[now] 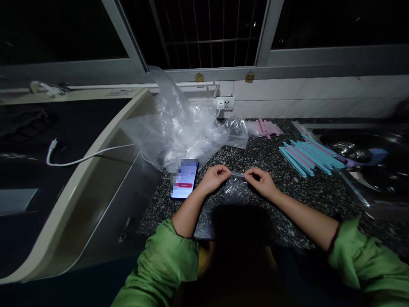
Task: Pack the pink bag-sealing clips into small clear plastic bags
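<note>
Between my hands a small clear plastic bag (235, 189) hangs over the speckled countertop (204, 219). My left hand (215, 178) pinches the left end of its top edge. At the opposite end, my right hand (261, 181) grips the same edge between thumb and finger. The edge looks stretched straight, and the bag's lower part fades into dark shadow. Just left of my left hand lies a phone (185, 181) with its screen lit. To the right of my right hand is a loose pile of light blue and pink flat strips (308, 155).
A large crumpled clear plastic bag (191, 132) sits behind the phone. Near the wall lies a clear packet of pink strips (266, 128). A metal sink (348, 149) is at the right, a beige-edged appliance (86, 170) with a white cable (92, 154) at the left, a wall socket (224, 103) behind.
</note>
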Demonstrator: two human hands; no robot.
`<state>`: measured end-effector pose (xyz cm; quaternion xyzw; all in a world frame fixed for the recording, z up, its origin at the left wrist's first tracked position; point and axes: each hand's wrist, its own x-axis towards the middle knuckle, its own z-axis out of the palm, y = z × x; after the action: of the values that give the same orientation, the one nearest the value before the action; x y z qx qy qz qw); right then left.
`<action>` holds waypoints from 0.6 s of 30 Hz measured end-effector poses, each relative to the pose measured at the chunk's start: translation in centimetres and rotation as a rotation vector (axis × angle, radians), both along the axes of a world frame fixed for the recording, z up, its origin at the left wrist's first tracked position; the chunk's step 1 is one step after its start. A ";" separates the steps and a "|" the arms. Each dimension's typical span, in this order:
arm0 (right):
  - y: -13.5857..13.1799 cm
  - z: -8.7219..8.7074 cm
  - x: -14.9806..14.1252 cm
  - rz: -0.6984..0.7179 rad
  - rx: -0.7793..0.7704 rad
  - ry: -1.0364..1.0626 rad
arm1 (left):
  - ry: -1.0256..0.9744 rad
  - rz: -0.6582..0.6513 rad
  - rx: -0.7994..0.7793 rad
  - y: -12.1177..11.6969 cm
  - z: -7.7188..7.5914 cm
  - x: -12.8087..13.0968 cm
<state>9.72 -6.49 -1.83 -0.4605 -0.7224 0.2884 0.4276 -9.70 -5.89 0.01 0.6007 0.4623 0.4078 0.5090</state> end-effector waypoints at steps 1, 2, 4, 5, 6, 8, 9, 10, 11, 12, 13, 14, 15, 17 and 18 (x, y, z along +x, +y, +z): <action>0.0 0.1 0.0 0.005 0.000 0.001 | 0.005 -0.011 0.004 0.0 0.0 0.0; 0.0 0.1 0.0 0.011 0.004 0.001 | 0.010 -0.019 0.008 -0.1 0.1 0.0; 0.0 0.2 0.0 0.025 0.018 -0.006 | 0.018 -0.027 0.014 -0.1 0.1 0.1; 0.0 0.1 0.0 0.034 0.025 -0.012 | 0.021 -0.031 0.015 -0.1 0.1 0.1; 0.0 0.1 0.0 0.043 0.030 -0.019 | 0.024 -0.034 0.016 -0.1 0.0 0.1; 0.1 0.1 0.0 0.064 0.037 -0.034 | 0.030 -0.041 0.021 -0.1 0.0 0.0; 0.1 0.0 0.0 0.073 0.040 -0.039 | 0.034 -0.044 0.024 -0.1 0.0 0.0; 0.1 0.0 0.0 0.081 0.042 -0.043 | 0.037 -0.047 0.026 -0.1 0.0 0.0; 0.1 0.0 0.0 0.088 0.042 -0.045 | 0.040 -0.051 0.028 -0.1 0.0 0.0; 0.1 0.0 -0.1 0.094 0.040 -0.045 | 0.042 -0.053 0.031 -0.1 0.0 0.0; 0.0 0.0 -0.1 0.099 0.036 -0.045 | 0.045 -0.056 0.032 -0.2 0.0 0.0; 0.0 0.1 -0.1 0.105 0.029 -0.045 | 0.048 -0.058 0.034 -0.2 0.0 0.1; 0.0 0.1 -0.1 0.110 0.020 -0.045 | 0.051 -0.059 0.033 -0.2 0.0 0.1; -0.1 0.1 -0.1 0.119 0.006 -0.044 | 0.055 -0.064 0.028 -0.3 0.1 0.2; -0.1 0.1 -0.1 0.124 0.000 -0.043 | 0.057 -0.068 0.026 -0.3 0.0 0.2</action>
<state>9.62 -6.61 -1.70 -0.4210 -0.7586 0.3042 0.3934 -9.52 -6.18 0.05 0.6341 0.4506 0.3790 0.5011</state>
